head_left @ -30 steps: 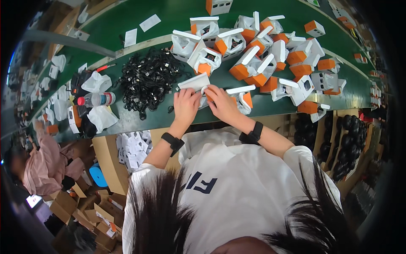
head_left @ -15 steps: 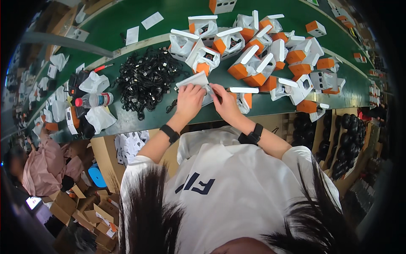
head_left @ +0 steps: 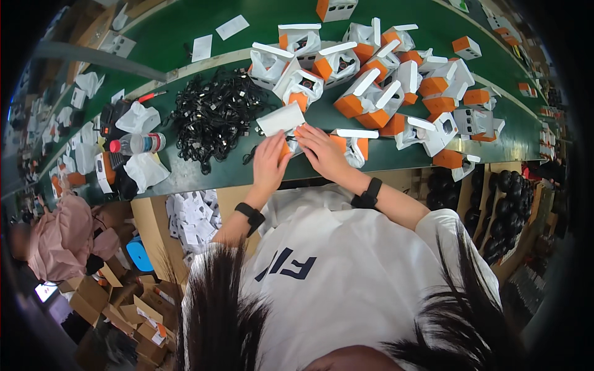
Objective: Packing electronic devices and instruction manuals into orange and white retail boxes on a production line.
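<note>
A small white and orange box (head_left: 282, 119) stands at the near edge of the table in front of me, its white lid flap raised. My left hand (head_left: 270, 162) grips its left side, fingers bent around an orange part. On its right side my right hand (head_left: 323, 154) holds it, fingertips at the upper edge. My hands hide most of the box's inside. Just left lies a heap of black cables (head_left: 213, 120). Close to my right hand is another open box (head_left: 356, 148) with a white bag in it. Several similar open boxes (head_left: 371, 99) are crowded behind.
Left on the table are a bottle with a red cap (head_left: 137, 144) and white plastic bags (head_left: 146, 172). Beyond a pale rail, the green belt (head_left: 272, 18) carries paper sheets (head_left: 232, 27) and a closed box (head_left: 466, 47). Another person in pink (head_left: 62, 238) is at far left.
My left hand has slid down from the lid flap to the box's side, and the flap now shows more fully. Sheets and boxes on the far belt have shifted right.
</note>
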Motion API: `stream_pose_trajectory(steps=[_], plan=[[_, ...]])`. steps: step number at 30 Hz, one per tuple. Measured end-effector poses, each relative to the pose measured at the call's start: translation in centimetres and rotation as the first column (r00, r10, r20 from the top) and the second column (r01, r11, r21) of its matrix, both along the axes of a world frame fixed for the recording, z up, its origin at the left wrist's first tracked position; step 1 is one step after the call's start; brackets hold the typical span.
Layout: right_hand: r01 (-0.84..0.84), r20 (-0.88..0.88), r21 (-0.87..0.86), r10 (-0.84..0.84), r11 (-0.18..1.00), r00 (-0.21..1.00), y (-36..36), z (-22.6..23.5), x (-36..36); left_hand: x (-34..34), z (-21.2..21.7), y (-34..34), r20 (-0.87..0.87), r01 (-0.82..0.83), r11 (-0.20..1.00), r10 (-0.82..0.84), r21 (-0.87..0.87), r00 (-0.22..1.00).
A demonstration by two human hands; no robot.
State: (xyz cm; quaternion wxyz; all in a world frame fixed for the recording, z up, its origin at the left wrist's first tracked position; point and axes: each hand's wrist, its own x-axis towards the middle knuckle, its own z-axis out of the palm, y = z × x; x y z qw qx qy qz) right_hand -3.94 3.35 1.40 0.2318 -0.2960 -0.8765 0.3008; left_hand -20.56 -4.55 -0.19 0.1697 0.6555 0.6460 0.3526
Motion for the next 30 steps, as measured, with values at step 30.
stream_pose_trajectory(steps=[30], plan=[[-0.203, -0.109, -0.595, 0.173, 0.778, 0.979, 3.6, 1.3, 1.4, -0.7, -0.5, -1.5, 0.152, -0.013, 0.999, 0.021, -0.05, 0.988]])
